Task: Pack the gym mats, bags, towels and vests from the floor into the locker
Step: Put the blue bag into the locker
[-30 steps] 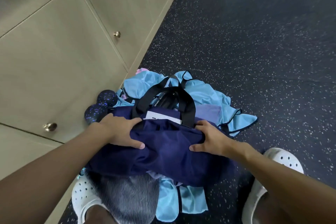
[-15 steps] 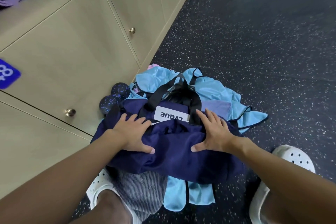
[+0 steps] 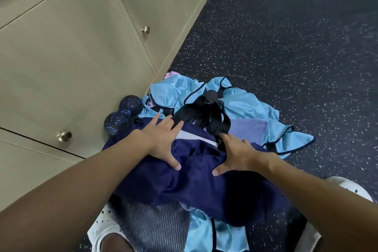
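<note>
A soft navy-blue fabric duffel bag [image 3: 204,190] lies atop shiny light-blue vests [image 3: 249,106] on the floor [image 3: 286,47] beside beige lockers [image 3: 71,57]. The left hand [image 3: 163,141] and right hand [image 3: 235,155] press flat on it, fingers spread, gripping nothing. Limp, likely light; its black webbing straps [image 3: 204,112] look the surest hold.

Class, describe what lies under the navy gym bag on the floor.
Sticking out from under the navy bag are light blue vests, at its far and near edges, and a grey striped cloth at the near left. Anything beneath its middle is covered.
</note>
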`<state>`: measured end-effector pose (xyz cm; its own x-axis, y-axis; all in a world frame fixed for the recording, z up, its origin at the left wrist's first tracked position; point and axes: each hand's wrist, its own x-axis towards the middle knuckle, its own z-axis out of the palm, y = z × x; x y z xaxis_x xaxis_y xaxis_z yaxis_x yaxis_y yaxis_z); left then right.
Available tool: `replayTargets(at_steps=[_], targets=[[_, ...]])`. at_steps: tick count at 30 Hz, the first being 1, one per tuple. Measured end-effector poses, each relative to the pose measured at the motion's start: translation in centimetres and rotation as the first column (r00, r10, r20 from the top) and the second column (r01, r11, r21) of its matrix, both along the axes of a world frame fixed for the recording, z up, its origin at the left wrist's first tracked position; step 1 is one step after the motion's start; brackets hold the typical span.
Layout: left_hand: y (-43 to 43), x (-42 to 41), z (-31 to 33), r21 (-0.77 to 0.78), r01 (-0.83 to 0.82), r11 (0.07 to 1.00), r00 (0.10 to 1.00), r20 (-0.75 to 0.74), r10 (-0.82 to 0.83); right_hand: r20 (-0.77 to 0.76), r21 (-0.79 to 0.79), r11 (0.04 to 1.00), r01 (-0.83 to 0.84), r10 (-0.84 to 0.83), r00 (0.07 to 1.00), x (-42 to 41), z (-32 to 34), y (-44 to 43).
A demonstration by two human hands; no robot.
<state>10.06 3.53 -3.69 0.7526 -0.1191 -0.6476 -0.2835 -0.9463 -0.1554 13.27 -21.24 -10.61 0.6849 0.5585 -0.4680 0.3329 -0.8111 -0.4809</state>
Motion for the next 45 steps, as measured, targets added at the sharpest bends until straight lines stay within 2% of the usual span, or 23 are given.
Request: replayTargets(at_steps=[3, 7, 11, 16, 22, 27, 29, 33, 36, 38, 41, 45], targets=[[-0.3, 0.3, -0.1, -0.048, 0.014, 0.999, 1.000, 0.007, -0.013, -0.010, 0.061, 0.998, -0.001, 0.002, 1.000, -0.2, 0.3, 0.3], [-1.0, 0.1, 0.1, -0.148, -0.001, 0.989, 1.000, -0.013, -0.001, -0.096, 0.151, 0.987, 0.047, -0.033, 0.995, -1.0, 0.5, 0.2], [-1.4, 0.1, 1.7, -0.196, 0.031, 0.980, 0.999, 0.041, -0.024, -0.081, 0.259, 0.959, 0.119, -0.101, 0.992, -0.8, 2.2, -0.1], [-1.0, 0.1, 5.9, -0.186, 0.093, 0.978, 0.982, 0.180, -0.059, 0.055, 0.345, 0.937, 0.043, -0.066, 0.996, 0.0, 7.6, 0.0], [0.3, 0.2, 14.6, -0.267, 0.024, 0.963, 0.963, 0.264, 0.049, 0.331, 0.350, 0.930, -0.111, -0.012, 0.944, 1.4, 17.4, 1.3], [2.0, 0.2, 24.5, -0.191, 0.133, 0.972, 0.842, 0.539, -0.009, 0.506, 0.398, 0.883, -0.250, 0.017, 0.863, 2.3, 26.3, 2.9], [3.0, 0.0, 27.9, -0.166, 0.184, 0.969, 0.785, 0.618, -0.043, 0.571, 0.365, 0.875, -0.318, 0.059, 0.819, 2.5, 29.8, 3.8], [5.6, -0.9, 33.0, -0.160, 0.183, 0.970, 0.689, 0.725, -0.010, 0.679, 0.261, 0.905, -0.335, 0.074, 0.730, 2.4, 36.1, 6.3], [7.4, -1.6, 35.0, -0.202, 0.217, 0.955, 0.567, 0.823, 0.046, 0.774, 0.205, 0.904, -0.374, 0.084, 0.627, 2.3, 40.0, 8.1], [8.2, -1.6, 35.9, -0.226, 0.236, 0.945, 0.487, 0.869, 0.086, 0.813, 0.171, 0.900, -0.401, 0.101, 0.574, 2.5, 42.3, 8.9], [9.1, -0.5, 37.3, -0.221, 0.246, 0.944, 0.393, 0.913, 0.111, 0.831, 0.182, 0.882, -0.435, 0.098, 0.547, 3.4, 44.3, 9.6], [10.3, 1.7, 39.9, -0.162, 0.185, 0.969, 0.379, 0.922, 0.082, 0.839, 0.292, 0.845, -0.447, -0.003, 0.543, 6.0, 45.2, 10.7]])
